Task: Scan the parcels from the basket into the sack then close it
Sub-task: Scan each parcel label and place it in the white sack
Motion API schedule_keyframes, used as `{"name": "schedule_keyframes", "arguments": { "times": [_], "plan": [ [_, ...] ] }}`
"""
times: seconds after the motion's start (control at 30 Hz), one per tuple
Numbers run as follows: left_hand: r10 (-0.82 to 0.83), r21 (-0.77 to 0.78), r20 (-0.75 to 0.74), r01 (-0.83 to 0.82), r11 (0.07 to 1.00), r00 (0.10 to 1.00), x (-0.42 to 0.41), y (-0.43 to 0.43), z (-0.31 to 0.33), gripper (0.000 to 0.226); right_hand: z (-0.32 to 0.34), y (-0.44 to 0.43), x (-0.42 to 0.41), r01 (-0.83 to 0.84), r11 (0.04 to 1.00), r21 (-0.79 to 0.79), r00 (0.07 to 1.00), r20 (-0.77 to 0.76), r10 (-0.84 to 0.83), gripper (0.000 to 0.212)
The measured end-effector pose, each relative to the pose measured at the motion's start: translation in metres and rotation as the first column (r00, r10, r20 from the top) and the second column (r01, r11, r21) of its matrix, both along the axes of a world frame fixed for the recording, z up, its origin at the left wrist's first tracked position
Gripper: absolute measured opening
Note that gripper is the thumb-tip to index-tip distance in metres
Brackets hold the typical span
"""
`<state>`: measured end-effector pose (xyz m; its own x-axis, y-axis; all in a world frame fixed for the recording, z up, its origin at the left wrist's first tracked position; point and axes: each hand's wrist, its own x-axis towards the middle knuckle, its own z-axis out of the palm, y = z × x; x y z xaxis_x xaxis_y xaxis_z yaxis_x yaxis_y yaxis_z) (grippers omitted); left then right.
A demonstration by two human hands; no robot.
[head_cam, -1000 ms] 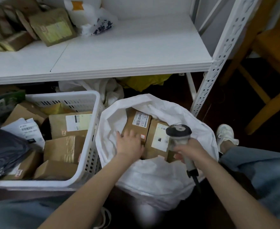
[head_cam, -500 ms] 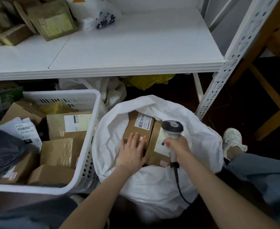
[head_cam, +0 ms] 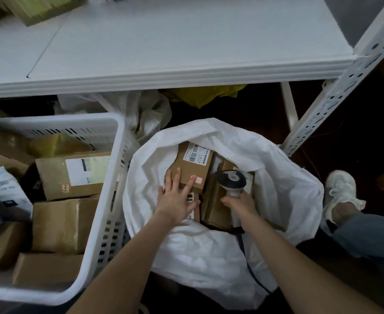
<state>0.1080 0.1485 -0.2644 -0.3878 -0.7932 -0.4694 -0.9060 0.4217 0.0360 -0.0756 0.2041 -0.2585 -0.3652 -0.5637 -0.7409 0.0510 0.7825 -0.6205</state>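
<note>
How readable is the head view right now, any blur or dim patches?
Head view: dim overall; floor under the shelf nearly black. Basket parcels softly blurred, labels unreadable. Sack bright. Left hand and scanner fairly sharp. Wide-angle bends the shelf post.

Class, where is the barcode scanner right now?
The barcode scanner is in the right hand, over the open white sack, right of the basket.

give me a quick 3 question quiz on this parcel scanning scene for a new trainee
1. True or false: the right hand holds the scanner.
2. Where does the left hand rest? A) in the basket B) on a brown box in the sack C) on the shelf
3. Fill in: the sack's mouth is ____.

Key: 1 true; 2 B; 3 open
</note>
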Motion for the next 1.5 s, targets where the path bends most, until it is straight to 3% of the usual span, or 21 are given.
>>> {"name": "schedule_keyframes", "arguments": {
  "times": [0.13, 0.3, 0.4, 0.5, 0.83, 1.0, 1.27, 1.37, 1.5],
  "plan": [
    [-0.032, -0.013, 0.031, 0.033, 0.999, 0.999, 0.004, 0.015, 0.008, 0.077, 0.012, 0.011, 0.003, -0.053, 0.999, -0.004, 0.999, 0.009, 0.053, 0.033],
    [-0.052, -0.072, 0.090, 0.058, 0.996, 0.995, 0.012, 0.051, 0.033, 0.082, 0.028, 0.034, 0.001, 0.084, 0.996, 0.029, 0.994, 0.070, -0.086, 0.028],
    [-0.103, -0.031, 0.234, 0.114, 0.993, 0.967, 0.042, 0.080, 0.031, 0.086, 0.031, 0.062, 0.004, 0.074, 0.996, 0.045, 0.995, 0.065, -0.076, 0.029],
    [-0.046, -0.024, 0.302, 0.056, 0.998, 0.952, 0.072, 0.092, 0.030, 0.090, 0.038, 0.087, 0.006, 0.100, 0.993, 0.058, 0.994, 0.034, -0.102, 0.031],
    [0.033, -0.146, 0.097, -0.018, 0.989, 0.995, 0.043, 0.088, 0.085, 0.082, 0.117, 0.084, 0.016, 0.110, 0.978, -0.175, 0.991, 0.092, -0.095, 0.002],
    [0.093, -0.224, -0.052, -0.102, 0.969, 0.994, 0.046, 0.088, 0.123, 0.070, 0.168, 0.082, 0.037, 0.015, 0.968, -0.252, 0.997, 0.079, 0.005, 0.012],
    [0.229, -0.333, -0.236, -0.300, 0.894, 0.944, 0.091, 0.095, 0.180, 0.057, 0.225, 0.061, 0.104, -0.151, 0.921, -0.359, 0.977, 0.089, 0.195, 0.004],
    [0.310, -0.318, -0.223, -0.369, 0.873, 0.924, 0.119, 0.093, 0.189, 0.056, 0.229, 0.050, 0.134, -0.178, 0.915, -0.363, 0.965, 0.117, 0.234, 0.002],
    [0.362, -0.230, -0.043, -0.362, 0.903, 0.931, 0.165, 0.090, 0.190, 0.066, 0.217, 0.042, 0.166, -0.203, 0.918, -0.342, 0.945, 0.178, 0.275, 0.003]
  ]
}}
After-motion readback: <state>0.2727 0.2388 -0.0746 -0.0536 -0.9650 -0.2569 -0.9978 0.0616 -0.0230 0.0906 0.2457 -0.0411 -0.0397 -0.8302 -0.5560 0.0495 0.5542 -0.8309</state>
